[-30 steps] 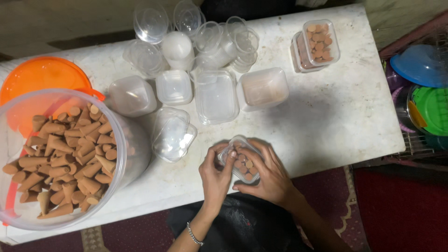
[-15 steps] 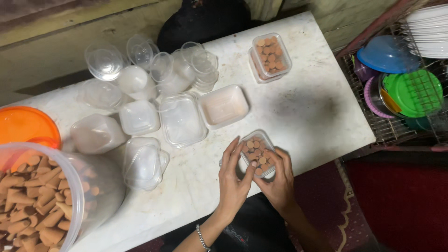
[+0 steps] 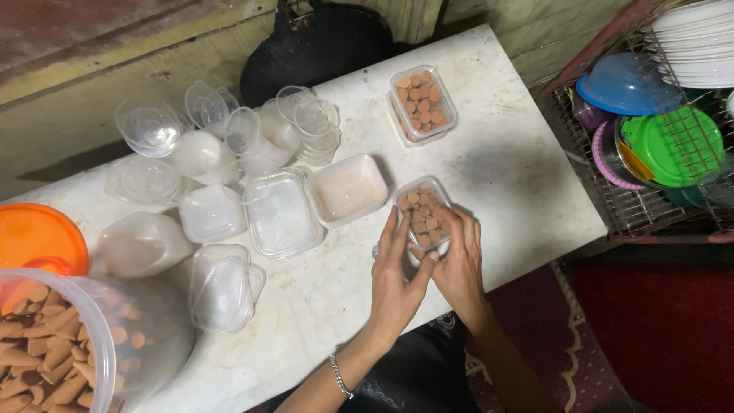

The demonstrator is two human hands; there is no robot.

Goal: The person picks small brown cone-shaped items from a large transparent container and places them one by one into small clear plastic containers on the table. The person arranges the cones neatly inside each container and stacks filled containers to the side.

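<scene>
A small clear plastic box packed with brown cone-shaped pieces sits on the white table. My left hand rests against its near left side, fingers spread upward. My right hand cups its near right edge. Both hands hold the box between them. A second filled box, closed, stands farther back on the table.
Several empty clear boxes and lids and cups crowd the table's left half. A big clear tub of brown cones and its orange lid stand at the left. A wire rack with coloured bowls and plates is on the right.
The camera view has shifted right and closer. The filled box has moved a little away from the near table edge with both hands still around it.
</scene>
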